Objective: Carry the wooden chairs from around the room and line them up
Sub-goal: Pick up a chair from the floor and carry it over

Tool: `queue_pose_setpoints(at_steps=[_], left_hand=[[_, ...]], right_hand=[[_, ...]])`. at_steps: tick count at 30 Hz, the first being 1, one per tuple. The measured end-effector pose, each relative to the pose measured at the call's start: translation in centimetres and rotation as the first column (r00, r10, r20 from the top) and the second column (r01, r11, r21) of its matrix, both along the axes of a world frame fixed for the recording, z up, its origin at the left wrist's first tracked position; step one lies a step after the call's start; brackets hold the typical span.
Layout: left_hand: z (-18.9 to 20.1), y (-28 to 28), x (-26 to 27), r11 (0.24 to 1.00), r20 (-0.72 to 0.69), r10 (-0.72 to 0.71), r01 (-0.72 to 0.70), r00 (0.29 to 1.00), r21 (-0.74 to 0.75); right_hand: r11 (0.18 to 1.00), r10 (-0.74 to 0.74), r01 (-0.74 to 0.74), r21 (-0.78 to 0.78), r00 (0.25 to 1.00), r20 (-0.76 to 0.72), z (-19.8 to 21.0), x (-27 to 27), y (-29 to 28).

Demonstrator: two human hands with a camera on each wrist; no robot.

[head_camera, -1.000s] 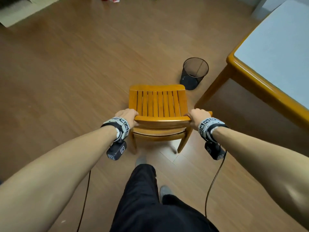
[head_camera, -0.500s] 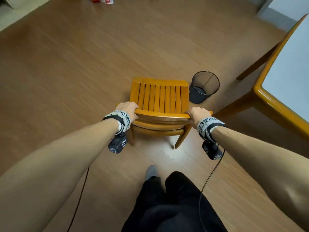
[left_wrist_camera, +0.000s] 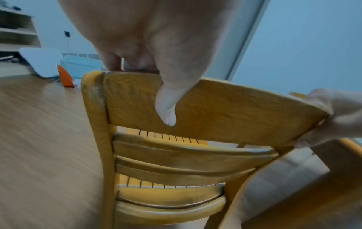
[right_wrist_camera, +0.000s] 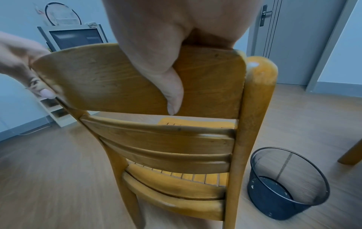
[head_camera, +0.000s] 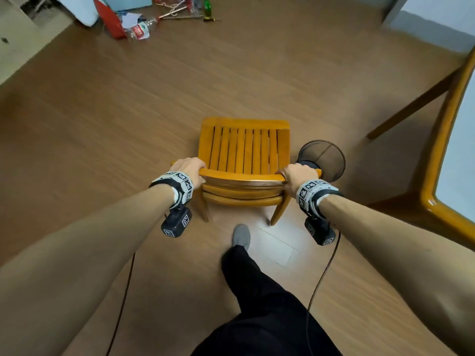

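Wooden chair (head_camera: 244, 150) on the open floor (head_camera: 115, 111) directly ahead of the person, seen from behind: backrest nearest, slatted seat pointing away, slats running front to back. Whether its legs touch the floor cannot be told. Left hand (head_camera: 189, 168) grips the left end of the top back rail, fingers (left_wrist_camera: 111, 62) curled over the upper edge and thumb pressed flat against the rear face of the rail. Right hand (head_camera: 298, 176) grips the right end of the same rail in the same way, thumb down the rear face, fingers hooked over the top out of sight. Both hands closed firmly on the rail, holding nothing else. Black mesh wastebasket (head_camera: 322, 160) stands just beside the chair's right side, close to the right rear post; upright, a dark liner at its bottom. Further right, a wooden table (head_camera: 437, 176) with a pale top, its leg angled out over the floor, near the wastebasket. Far across the floor, ahead and to the left: a litter of bottles (head_camera: 140, 29), a red bag, a white bin and a pale blue box. One grey shoe (head_camera: 241, 236) just behind the chair's rear legs. A closed door (right_wrist_camera: 290, 41) beyond the wastebasket in the right wrist view.
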State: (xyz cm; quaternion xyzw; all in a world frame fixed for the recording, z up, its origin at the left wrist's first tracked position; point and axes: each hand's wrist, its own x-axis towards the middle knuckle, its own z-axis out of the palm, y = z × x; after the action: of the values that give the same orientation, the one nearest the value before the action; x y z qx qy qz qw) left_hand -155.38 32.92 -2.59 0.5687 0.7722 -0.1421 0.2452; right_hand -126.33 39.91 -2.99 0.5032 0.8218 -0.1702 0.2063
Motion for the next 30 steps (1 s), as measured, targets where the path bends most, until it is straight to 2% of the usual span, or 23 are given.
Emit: queue_pose_setpoints(at_steps=[11, 19, 24, 30], left_hand=[[0.1, 23.6, -6.6, 0.989, 0.0, -0.148, 0.148, 0.989, -0.005], [-0.6, 42.2, -10.1, 0.963, 0.047, -0.268, 0.267, 0.962, 0.037], [-0.5, 53.8, -9.7, 0.913, 0.063, -0.407, 0.405, 0.911, 0.047], [0.2, 66.1, -6.1, 0.859, 0.054, -0.511, 0.508, 0.858, 0.056]], right_hand=[[0.982, -0.187, 0.187, -0.021, 0.982, 0.003, -1.1, -5.8, 18.5], [0.929, -0.365, 0.366, -0.051, 0.931, 0.023, -0.9, -9.6, 32.3], [0.875, -0.483, 0.482, -0.048, 0.876, 0.001, -0.2, -9.6, 40.1], [0.813, -0.582, 0.582, -0.032, 0.813, 0.008, 0.4, -7.0, 49.4]])
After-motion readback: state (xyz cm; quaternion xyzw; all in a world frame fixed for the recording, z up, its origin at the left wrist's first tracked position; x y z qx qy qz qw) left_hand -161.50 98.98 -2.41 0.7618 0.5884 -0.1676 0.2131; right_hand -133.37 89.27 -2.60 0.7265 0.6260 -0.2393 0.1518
